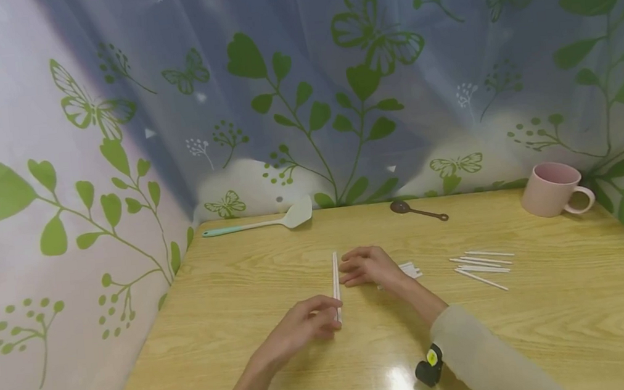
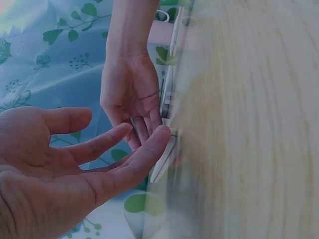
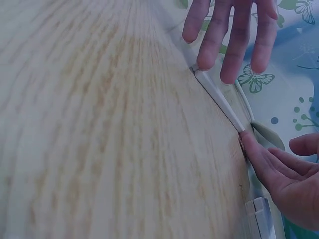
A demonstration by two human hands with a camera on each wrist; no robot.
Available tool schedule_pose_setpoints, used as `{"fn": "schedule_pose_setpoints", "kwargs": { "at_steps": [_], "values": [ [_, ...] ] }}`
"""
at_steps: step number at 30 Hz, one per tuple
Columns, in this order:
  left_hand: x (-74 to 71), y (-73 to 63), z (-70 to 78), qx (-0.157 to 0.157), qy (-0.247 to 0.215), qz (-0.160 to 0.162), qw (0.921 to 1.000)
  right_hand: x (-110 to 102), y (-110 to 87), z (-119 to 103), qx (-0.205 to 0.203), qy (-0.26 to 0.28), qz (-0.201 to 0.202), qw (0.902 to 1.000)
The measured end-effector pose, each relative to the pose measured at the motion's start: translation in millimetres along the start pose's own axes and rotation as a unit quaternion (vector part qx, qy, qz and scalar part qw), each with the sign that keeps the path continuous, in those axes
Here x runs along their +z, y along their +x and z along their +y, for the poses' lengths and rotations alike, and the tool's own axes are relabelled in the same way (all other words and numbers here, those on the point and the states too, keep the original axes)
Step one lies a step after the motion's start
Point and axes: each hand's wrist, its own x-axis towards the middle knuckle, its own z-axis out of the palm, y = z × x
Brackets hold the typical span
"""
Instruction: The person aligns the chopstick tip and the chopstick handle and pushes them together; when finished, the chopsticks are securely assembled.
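Observation:
A close pair of long white sticks (image 1: 335, 279) lies lengthwise at mid-table. My left hand (image 1: 307, 320) is at their near end, its fingertips partly covering them; the left wrist view shows its fingers loosely extended. Just right of their far half is my right hand (image 1: 373, 268), fingers relaxed and pointing left. In the right wrist view, a right fingertip (image 3: 246, 139) overlaps the far end of the sticks (image 3: 219, 99); whether it touches is unclear. Neither hand grips anything. A bundle of short white sticks (image 1: 410, 270) is partly hidden behind the right hand.
Several loose white sticks (image 1: 482, 268) are scattered farther right. Along the back edge lie a pale spatula with a mint handle (image 1: 261, 224) and a small brown spoon (image 1: 419, 211). A pink mug (image 1: 551, 191) stands at the back right corner. Patterned curtains border the table.

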Motion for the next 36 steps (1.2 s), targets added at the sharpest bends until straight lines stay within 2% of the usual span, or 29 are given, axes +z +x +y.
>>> {"fn": "schedule_pose_setpoints", "kwargs": {
  "at_steps": [6, 11, 17, 23, 31, 36],
  "values": [
    [-2.7, 1.7, 8.0, 0.008, 0.019, 0.008, 0.9998, -0.2, -4.7, -1.2, 0.002, 0.010, -0.003, 0.9999],
    [-0.8, 10.6, 20.3, 0.016, 0.024, 0.014, 0.9995, -11.9, -16.3, -5.6, -0.012, 0.027, -0.012, 0.9995],
    [7.2, 31.4, 33.4, 0.036, 0.044, 0.016, 0.9983, -38.7, -42.1, -6.0, -0.028, 0.029, -0.018, 0.9990],
    [17.4, 52.8, 39.0, 0.049, 0.056, 0.019, 0.9971, -67.3, -61.8, -4.1, -0.026, 0.061, 0.010, 0.9978],
    [32.8, 76.1, 37.8, 0.052, 0.046, 0.017, 0.9974, -107.4, -85.2, -7.2, -0.063, 0.038, 0.035, 0.9967],
    [41.8, 86.3, 34.7, 0.041, 0.050, 0.023, 0.9977, -131.7, -101.7, -3.8, -0.105, 0.053, 0.036, 0.9924]
  ]
}}
